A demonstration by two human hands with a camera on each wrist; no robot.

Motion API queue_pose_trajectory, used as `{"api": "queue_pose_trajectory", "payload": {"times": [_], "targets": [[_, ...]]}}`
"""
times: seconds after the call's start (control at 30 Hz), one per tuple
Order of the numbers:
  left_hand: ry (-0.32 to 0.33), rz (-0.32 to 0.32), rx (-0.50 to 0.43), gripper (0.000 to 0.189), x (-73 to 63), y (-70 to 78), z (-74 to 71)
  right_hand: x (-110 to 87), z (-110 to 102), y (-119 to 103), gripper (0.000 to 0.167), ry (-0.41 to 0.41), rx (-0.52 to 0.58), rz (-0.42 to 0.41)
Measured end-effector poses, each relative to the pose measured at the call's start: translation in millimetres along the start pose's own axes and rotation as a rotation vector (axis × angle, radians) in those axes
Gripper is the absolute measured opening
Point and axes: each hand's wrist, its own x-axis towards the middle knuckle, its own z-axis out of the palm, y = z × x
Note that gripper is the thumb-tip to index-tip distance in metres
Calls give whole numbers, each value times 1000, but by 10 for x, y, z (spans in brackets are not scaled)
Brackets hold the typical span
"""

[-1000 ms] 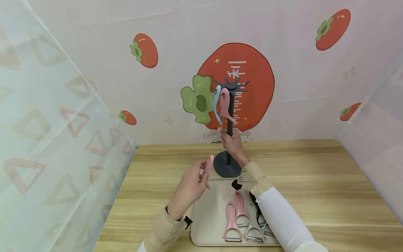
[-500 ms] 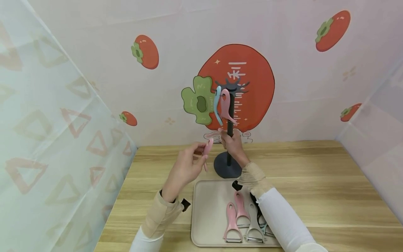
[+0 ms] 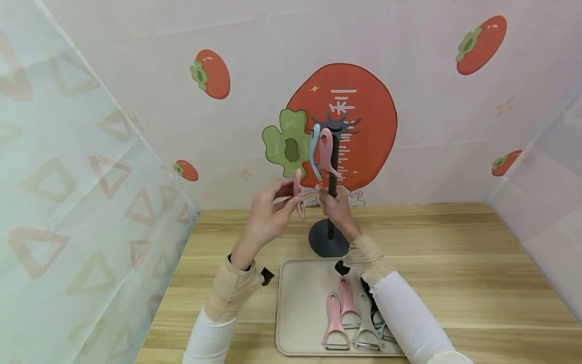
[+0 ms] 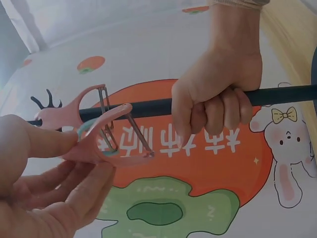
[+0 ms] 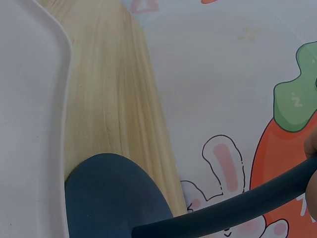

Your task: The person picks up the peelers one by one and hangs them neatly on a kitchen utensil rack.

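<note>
Left wrist view alone shows pink peeler (image 4: 106,131) blade, right hand (image 4: 218,94) fingers gripping pole (image 4: 282,94)

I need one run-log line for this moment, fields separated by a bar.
left hand: holds pink peeler near rack | right hand: grips rack pole | rack: two peelers hung | tray: more peelers

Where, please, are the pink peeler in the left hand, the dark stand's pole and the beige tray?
pink peeler (image 4: 106,130), left wrist view, on its forked head.
stand pole (image 3: 332,174), head view, on the shaft above the right hand.
beige tray (image 3: 297,308), head view, on its bare floor.
</note>
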Motion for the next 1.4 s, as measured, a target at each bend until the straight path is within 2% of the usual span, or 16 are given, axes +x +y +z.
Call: {"api": "queue_pose_trajectory", "payload": {"times": [0.23, 0.4, 0.57, 0.8, 1.07, 1.4], "targets": [[9, 28, -124, 37, 229, -100, -82, 3, 13, -21, 62, 1, 5, -8], [15, 21, -157, 38, 358, -150, -130, -2, 13, -16, 63, -1, 17, 7], [61, 62, -178, 36, 489, -149, -143, 5, 6, -13, 65, -16, 15, 2], [127, 124, -134, 35, 632, -124, -147, 0, 4, -14, 61, -3, 26, 9], [141, 160, -50, 32, 757, -106, -113, -6, 0, -1, 62, -10, 18, -12], [142, 192, -55, 32, 899, -57, -137, -2, 3, -5, 62, -5, 31, 5]]}}
